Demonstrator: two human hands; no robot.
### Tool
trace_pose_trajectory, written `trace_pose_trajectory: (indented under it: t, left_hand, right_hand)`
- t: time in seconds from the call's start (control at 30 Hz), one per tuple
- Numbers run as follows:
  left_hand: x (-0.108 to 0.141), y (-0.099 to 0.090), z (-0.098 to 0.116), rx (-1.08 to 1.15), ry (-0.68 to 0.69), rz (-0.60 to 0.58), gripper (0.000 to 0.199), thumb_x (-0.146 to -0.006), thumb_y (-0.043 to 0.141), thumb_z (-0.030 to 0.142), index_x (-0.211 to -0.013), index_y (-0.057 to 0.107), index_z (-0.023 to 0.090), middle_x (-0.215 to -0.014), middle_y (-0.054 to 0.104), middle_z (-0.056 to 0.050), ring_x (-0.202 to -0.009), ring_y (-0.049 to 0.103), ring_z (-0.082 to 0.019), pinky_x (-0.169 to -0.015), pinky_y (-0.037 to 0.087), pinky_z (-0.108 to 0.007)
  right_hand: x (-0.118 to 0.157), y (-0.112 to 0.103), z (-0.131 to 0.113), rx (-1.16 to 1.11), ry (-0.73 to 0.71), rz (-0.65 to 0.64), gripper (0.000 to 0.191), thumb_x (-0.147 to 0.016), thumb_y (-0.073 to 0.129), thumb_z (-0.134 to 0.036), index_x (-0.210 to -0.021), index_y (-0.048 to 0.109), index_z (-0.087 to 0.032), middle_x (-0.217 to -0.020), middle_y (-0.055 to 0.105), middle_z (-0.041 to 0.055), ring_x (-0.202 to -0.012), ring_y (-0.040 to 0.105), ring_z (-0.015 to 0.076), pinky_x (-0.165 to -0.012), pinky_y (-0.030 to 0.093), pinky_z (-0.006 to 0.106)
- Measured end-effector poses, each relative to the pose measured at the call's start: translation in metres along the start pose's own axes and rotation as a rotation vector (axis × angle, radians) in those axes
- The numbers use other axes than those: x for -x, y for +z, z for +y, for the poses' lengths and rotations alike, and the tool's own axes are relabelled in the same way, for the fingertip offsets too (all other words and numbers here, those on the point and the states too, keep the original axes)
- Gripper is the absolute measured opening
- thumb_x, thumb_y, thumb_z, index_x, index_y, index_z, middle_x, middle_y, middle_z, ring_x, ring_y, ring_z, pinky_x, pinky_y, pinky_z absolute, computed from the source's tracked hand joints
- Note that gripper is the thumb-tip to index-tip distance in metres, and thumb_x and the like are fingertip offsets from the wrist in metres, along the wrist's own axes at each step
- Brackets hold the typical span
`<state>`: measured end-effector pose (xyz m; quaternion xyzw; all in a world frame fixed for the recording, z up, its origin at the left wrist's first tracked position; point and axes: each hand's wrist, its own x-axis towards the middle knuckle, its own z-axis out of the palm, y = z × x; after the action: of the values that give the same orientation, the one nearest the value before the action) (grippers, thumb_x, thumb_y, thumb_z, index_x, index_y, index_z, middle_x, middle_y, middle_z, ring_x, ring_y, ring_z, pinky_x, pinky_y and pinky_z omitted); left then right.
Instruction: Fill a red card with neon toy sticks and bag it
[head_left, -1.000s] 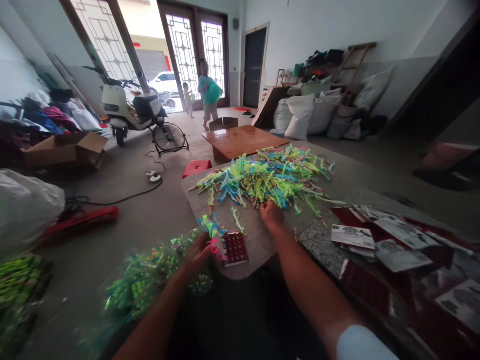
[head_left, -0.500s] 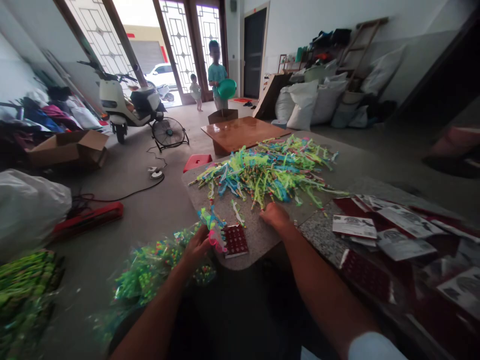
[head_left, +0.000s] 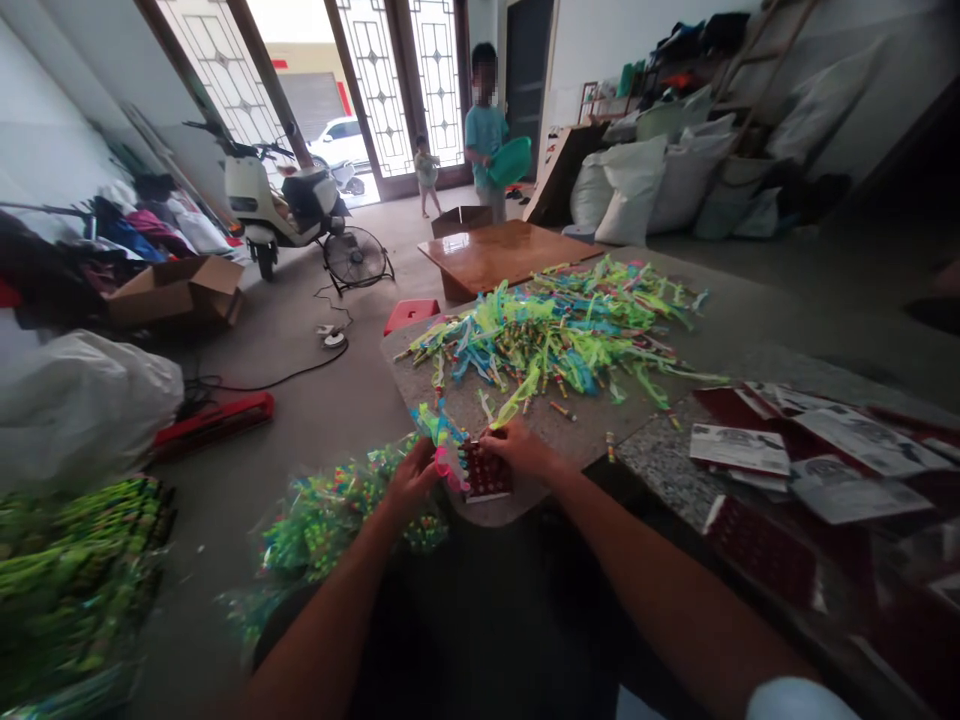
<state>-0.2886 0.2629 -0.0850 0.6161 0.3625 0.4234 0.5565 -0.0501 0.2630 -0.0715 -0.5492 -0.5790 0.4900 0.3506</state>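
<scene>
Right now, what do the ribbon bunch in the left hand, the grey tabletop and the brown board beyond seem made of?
Ribbon bunch in the left hand: probably thin plastic, bright and seemingly translucent. Grey tabletop: likely stone or terrazzo, dull, finely speckled. Brown board: perhaps varnished wood or laminate, glossy top reflecting light.

A white scooter stands before patterned glass doors, a black fan near it on the floor and an open cardboard box closer in. A person in a blue-green shirt holds a green basin (a smaller person stands nearby). White sacks slump by the wall, and a white car sits outside.
</scene>
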Motion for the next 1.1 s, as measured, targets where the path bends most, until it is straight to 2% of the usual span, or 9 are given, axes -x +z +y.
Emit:
trace_pose_trajectory:
  t: [0.1, 0.3, 0.47, 0.63, 0.8, 0.97, 1.1]
  left_hand:
    - [0.000, 0.000, -0.001, 0.003, -0.013, -0.007, 0.055, -0.078, 0.078, 0.062, -0.106, 0.069, 0.015, -0.102, 0.075, -0.009, -0.094, 0.067, -0.027, -0.086, 0.053, -0.035]
    - [-0.001, 0.000, 0.001, -0.001, 0.007, -0.045, 0.055, -0.080, 0.076, 0.061, -0.111, 0.069, 0.015, -0.108, 0.074, -0.010, -0.096, 0.067, -0.027, -0.089, 0.053, -0.036]
    - [-0.002, 0.001, 0.003, -0.018, 0.019, -0.060, 0.051, -0.082, 0.075, 0.061, -0.104, 0.069, 0.015, -0.101, 0.074, -0.009, -0.094, 0.067, -0.026, -0.087, 0.054, -0.035]
    - [-0.001, 0.003, 0.002, 0.018, 0.020, -0.048, 0.052, -0.082, 0.076, 0.059, -0.108, 0.071, 0.015, -0.109, 0.075, -0.010, -0.097, 0.068, -0.026, -0.090, 0.054, -0.035]
    - [-0.001, 0.005, 0.003, 0.038, 0.021, -0.058, 0.056, -0.082, 0.076, 0.061, -0.112, 0.070, 0.015, -0.111, 0.076, -0.011, -0.098, 0.069, -0.027, -0.086, 0.055, -0.034]
    - [-0.001, 0.005, 0.006, -0.008, 0.008, -0.065, 0.057, -0.082, 0.075, 0.062, -0.112, 0.070, 0.015, -0.111, 0.075, -0.012, -0.098, 0.069, -0.027, -0.088, 0.055, -0.036]
    - [-0.001, 0.006, 0.008, -0.020, -0.006, -0.048, 0.057, -0.081, 0.075, 0.064, -0.110, 0.070, 0.015, -0.110, 0.075, -0.011, -0.097, 0.068, -0.028, -0.088, 0.054, -0.036]
  right_hand:
    - [0.001, 0.006, -0.003, 0.099, -0.006, -0.047, 0.018, -0.089, 0.063, -0.027, -0.078, 0.071, -0.016, -0.068, 0.068, -0.0005, -0.064, 0.059, 0.0129, -0.057, 0.037, 0.021]
    - [0.004, 0.010, -0.007, 0.266, -0.074, -0.002, 0.030, -0.095, 0.066, -0.037, -0.077, 0.073, -0.014, -0.072, 0.071, 0.0013, -0.067, 0.058, 0.0130, -0.060, 0.034, 0.023]
    - [0.004, 0.015, -0.004, 0.378, -0.114, 0.050, 0.027, -0.098, 0.065, -0.036, -0.082, 0.074, -0.016, -0.079, 0.075, 0.0040, -0.072, 0.065, 0.0148, -0.062, 0.036, 0.023]
    - [0.006, 0.020, -0.006, 0.574, -0.047, 0.068, 0.030, -0.103, 0.059, -0.039, -0.091, 0.074, -0.016, -0.089, 0.078, 0.0084, -0.080, 0.069, 0.0164, -0.064, 0.036, 0.024]
    - [0.012, 0.028, -0.013, 0.776, -0.047, 0.105, 0.031, -0.108, 0.051, -0.041, -0.113, 0.069, -0.017, -0.103, 0.078, 0.0119, -0.095, 0.072, 0.0206, -0.072, 0.039, 0.027]
    - [0.016, 0.041, -0.018, 0.907, -0.030, 0.084, 0.025, -0.107, 0.051, -0.035, -0.111, 0.067, -0.017, -0.109, 0.076, 0.0132, -0.100, 0.073, 0.0244, -0.076, 0.043, 0.029]
    - [0.015, 0.044, -0.018, 0.903, 0.005, 0.100, 0.026, -0.107, 0.049, -0.032, -0.115, 0.068, -0.016, -0.110, 0.077, 0.0132, -0.098, 0.073, 0.0244, -0.074, 0.044, 0.029]
